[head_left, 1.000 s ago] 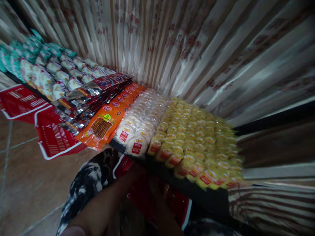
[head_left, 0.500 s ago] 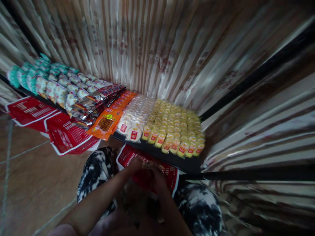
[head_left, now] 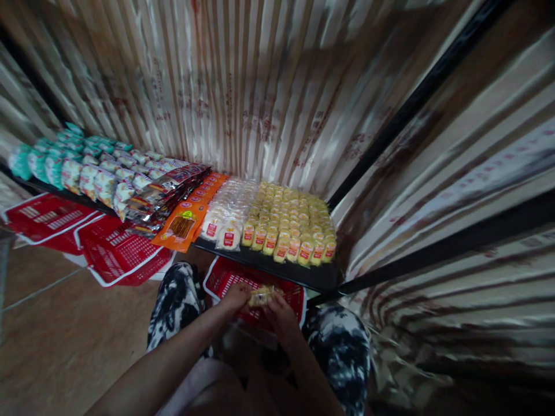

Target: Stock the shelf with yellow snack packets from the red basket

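My left hand and my right hand meet over a red basket on the floor between my knees. Both are closed on a small yellow snack packet held between them. Just beyond the basket, a low black shelf carries rows of the same yellow packets, with white packets to their left.
Further left on the shelf lie orange packs, dark red foil packs and white-and-teal packets. More red baskets stand under the shelf at left. Striped shelves of goods rise behind and to the right. Brown floor lies at lower left.
The view has pulled back and up from the shelf. My hands, earlier low in the red basket, now hold a yellow packet above it.
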The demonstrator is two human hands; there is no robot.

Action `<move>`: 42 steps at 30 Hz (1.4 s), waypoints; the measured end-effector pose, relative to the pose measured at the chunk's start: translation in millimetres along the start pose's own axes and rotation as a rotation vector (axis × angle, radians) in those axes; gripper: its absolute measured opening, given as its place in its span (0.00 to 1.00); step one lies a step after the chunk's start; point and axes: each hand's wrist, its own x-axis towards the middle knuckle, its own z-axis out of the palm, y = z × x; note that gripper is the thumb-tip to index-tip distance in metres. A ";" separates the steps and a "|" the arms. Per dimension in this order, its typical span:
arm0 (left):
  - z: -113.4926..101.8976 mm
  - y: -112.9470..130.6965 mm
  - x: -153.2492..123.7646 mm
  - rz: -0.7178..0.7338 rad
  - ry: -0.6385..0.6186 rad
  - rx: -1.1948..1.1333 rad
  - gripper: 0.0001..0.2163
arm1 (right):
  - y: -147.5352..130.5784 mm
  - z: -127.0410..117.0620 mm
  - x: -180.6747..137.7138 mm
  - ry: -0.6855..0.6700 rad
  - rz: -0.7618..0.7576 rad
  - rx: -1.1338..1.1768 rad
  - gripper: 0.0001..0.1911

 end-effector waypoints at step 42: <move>-20.7 44.8 -15.7 0.745 0.266 0.193 0.14 | -57.1 63.4 15.6 0.068 -0.203 -0.064 0.19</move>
